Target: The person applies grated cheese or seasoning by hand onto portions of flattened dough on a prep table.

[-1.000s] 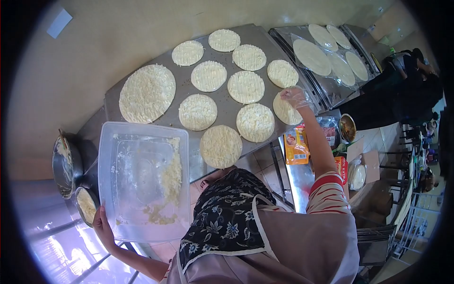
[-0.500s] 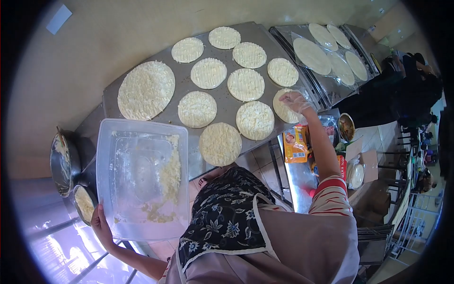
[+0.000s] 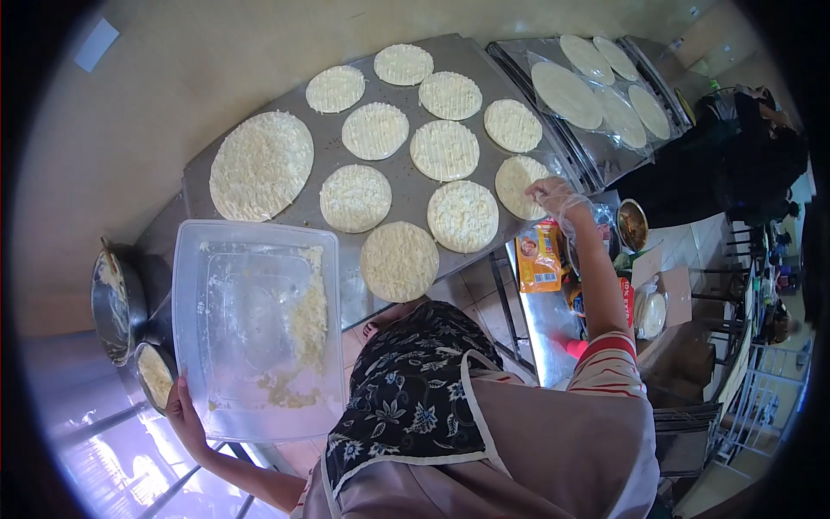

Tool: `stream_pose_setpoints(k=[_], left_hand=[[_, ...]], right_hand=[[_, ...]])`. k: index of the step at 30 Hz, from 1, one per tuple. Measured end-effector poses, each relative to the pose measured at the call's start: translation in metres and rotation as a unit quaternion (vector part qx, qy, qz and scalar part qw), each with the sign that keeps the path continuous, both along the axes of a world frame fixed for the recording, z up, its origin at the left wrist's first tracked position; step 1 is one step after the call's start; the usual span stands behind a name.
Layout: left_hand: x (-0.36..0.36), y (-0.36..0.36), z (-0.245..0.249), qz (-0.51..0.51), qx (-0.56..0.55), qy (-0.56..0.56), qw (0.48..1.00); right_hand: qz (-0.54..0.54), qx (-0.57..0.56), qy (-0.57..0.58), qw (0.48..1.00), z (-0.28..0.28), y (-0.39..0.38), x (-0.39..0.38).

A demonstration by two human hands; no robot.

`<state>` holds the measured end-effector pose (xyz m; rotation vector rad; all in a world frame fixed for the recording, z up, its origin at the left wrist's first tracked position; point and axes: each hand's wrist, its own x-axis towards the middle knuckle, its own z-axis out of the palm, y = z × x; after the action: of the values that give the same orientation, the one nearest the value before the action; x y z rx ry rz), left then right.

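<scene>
My left hand grips the lower left edge of a clear plastic tub, thumb over the rim. Inside the tub, shredded pale cheese lies mostly along the right side. In a thin clear glove, my right hand is over the right edge of a round dough base. Its fingers are drawn together; whatever they hold is too small to make out. Several similar rounds, topped with white stripes and shreds, lie around it, among them a near one and a larger one.
The rounds lie on a metal table. At left stand a deep metal pot and a small bowl. Plastic-wrapped bases lie at upper right. An orange packet and a metal bowl are right; a person in dark clothes is beyond.
My right hand has shifted slightly right and down, uncovering more of the round under it. My left hand stays on the tub. The whole view has shifted slightly.
</scene>
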<state>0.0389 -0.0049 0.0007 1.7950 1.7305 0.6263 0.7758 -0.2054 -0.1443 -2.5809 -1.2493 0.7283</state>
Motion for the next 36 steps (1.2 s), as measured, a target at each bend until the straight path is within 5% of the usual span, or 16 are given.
stream_pose_setpoints(k=[20,29,31,36], left_hand=[[-0.008,0.001,-0.011,-0.012,0.025,0.012,1.000],[-0.005,-0.005,-0.002,0.020,-0.030,0.016,0.999],[-0.001,-0.006,0.000,0.006,-0.020,0.012,1.000],[-0.004,-0.006,-0.002,0.023,-0.030,0.014,0.999]], right_hand=[[-0.123,0.124,0.073,0.982,-0.019,-0.004,0.025],[0.033,0.199,-0.206,0.958,-0.025,0.001,0.047],[-0.103,0.103,-0.021,0.989,-0.011,0.006,0.038],[-0.099,0.185,0.187,0.960,-0.019,0.017,0.032]])
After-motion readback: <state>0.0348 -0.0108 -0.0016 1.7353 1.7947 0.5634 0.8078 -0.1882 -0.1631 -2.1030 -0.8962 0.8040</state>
